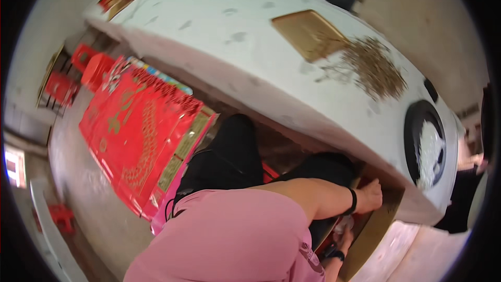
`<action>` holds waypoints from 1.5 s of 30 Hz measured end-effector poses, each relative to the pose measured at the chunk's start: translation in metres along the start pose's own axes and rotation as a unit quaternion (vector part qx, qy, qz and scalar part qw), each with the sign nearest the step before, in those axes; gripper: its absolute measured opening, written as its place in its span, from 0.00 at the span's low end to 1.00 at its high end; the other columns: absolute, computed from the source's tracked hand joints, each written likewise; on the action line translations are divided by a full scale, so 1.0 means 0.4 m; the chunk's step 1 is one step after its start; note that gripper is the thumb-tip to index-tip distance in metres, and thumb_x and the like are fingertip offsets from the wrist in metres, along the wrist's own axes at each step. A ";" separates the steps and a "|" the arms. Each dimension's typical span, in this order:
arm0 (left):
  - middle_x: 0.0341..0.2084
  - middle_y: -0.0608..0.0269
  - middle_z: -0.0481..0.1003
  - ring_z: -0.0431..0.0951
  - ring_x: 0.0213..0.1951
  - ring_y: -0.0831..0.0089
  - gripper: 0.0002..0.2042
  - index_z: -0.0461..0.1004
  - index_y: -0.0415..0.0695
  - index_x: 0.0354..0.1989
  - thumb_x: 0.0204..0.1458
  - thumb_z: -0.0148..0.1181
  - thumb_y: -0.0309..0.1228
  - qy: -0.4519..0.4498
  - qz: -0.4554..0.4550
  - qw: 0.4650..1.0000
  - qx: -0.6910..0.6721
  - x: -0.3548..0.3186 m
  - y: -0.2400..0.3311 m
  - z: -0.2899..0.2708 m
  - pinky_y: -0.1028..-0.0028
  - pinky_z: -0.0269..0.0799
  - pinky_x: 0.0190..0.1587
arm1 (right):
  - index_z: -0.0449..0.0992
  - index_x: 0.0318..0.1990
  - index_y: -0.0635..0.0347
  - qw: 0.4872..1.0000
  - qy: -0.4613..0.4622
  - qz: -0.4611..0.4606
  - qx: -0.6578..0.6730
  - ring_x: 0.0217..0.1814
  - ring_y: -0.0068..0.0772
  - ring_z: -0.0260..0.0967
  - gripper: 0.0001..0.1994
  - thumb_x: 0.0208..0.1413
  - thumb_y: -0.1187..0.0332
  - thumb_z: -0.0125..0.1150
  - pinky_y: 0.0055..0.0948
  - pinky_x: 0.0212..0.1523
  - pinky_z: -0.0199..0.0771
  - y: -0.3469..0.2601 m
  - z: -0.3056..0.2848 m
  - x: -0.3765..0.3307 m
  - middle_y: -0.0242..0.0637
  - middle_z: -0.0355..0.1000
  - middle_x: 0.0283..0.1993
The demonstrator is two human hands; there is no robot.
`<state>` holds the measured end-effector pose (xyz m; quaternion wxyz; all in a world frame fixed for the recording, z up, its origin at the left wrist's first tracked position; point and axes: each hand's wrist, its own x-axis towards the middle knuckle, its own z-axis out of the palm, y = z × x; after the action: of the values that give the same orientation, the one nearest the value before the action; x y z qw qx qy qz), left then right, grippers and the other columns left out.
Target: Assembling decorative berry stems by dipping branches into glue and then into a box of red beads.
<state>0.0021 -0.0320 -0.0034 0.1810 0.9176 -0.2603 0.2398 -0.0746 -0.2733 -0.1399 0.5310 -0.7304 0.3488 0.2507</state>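
My left arm reaches across to the right, a black band on its wrist. My left hand is over a brown cardboard box, its fingers bunched; whatever they hold is hidden. Lower down, inside the box's opening, my right hand wears a dark watch on its wrist. Its fingers curl around a small clear, crumpled-looking thing, too small and blurred to name. Something red and dark lies in the box beneath, mostly hidden by my arms.
A long table with a white cover runs beside me. On it are a gold tray, a heap of thin brown sticks and a black round container with white plastic. To my left are a large red bag and a red stool.
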 end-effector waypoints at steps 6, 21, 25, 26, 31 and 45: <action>0.19 0.55 0.77 0.78 0.28 0.59 0.04 0.79 0.42 0.21 0.36 0.61 0.28 -0.064 -0.227 0.951 -0.199 -0.008 -0.059 -0.094 0.63 0.71 0.35 | 0.66 0.58 0.54 0.959 -0.034 -0.102 -0.262 0.29 0.36 0.73 0.22 0.57 0.59 0.55 0.26 0.17 0.76 0.177 -0.074 0.278 0.41 0.74 0.42; 0.33 0.68 0.77 0.75 0.36 0.82 0.08 0.78 0.39 0.41 0.53 0.61 0.24 0.366 -0.485 0.631 -0.482 -0.623 -0.250 -0.869 0.81 0.71 0.39 | 0.70 0.53 0.65 0.851 -0.036 -0.250 -0.460 0.43 0.38 0.74 0.17 0.61 0.64 0.49 0.30 0.37 0.76 -0.092 -0.002 0.166 0.41 0.76 0.41; 0.33 0.66 0.77 0.75 0.37 0.80 0.09 0.78 0.38 0.41 0.53 0.62 0.25 0.491 -0.547 0.595 -0.325 -0.891 -0.209 -0.976 0.79 0.71 0.42 | 0.71 0.52 0.63 0.748 -0.006 -0.479 -0.460 0.42 0.35 0.74 0.18 0.63 0.60 0.46 0.28 0.38 0.75 -0.101 0.011 0.255 0.42 0.75 0.42; 0.33 0.66 0.77 0.75 0.37 0.80 0.08 0.77 0.38 0.41 0.53 0.61 0.24 0.518 -0.549 0.589 -0.289 -0.947 -0.196 -0.993 0.79 0.71 0.41 | 0.71 0.52 0.62 0.716 0.005 -0.529 -0.455 0.42 0.35 0.74 0.18 0.64 0.59 0.45 0.28 0.39 0.75 -0.101 0.002 0.261 0.42 0.75 0.43; 0.32 0.66 0.77 0.75 0.35 0.81 0.06 0.78 0.38 0.39 0.53 0.61 0.22 0.589 -0.573 0.547 -0.160 -1.153 -0.157 -1.041 0.80 0.71 0.39 | 0.68 0.56 0.64 0.777 -0.038 -0.435 -0.453 0.47 0.42 0.72 0.19 0.63 0.62 0.48 0.32 0.46 0.72 -0.149 0.056 0.123 0.49 0.73 0.49; 0.25 0.60 0.78 0.78 0.28 0.73 0.07 0.80 0.42 0.32 0.47 0.65 0.30 0.406 -0.727 0.545 0.101 -1.429 -0.391 -0.855 0.73 0.73 0.33 | 0.66 0.59 0.65 0.718 -0.080 -0.366 -0.587 0.54 0.45 0.67 0.20 0.63 0.63 0.45 0.36 0.52 0.68 -0.120 0.050 0.064 0.54 0.68 0.56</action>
<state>-0.4564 0.4729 -0.0610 0.2860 0.6099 0.6226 0.3982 -0.0211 -0.2513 -0.1360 0.0724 -0.9436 -0.2060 0.2490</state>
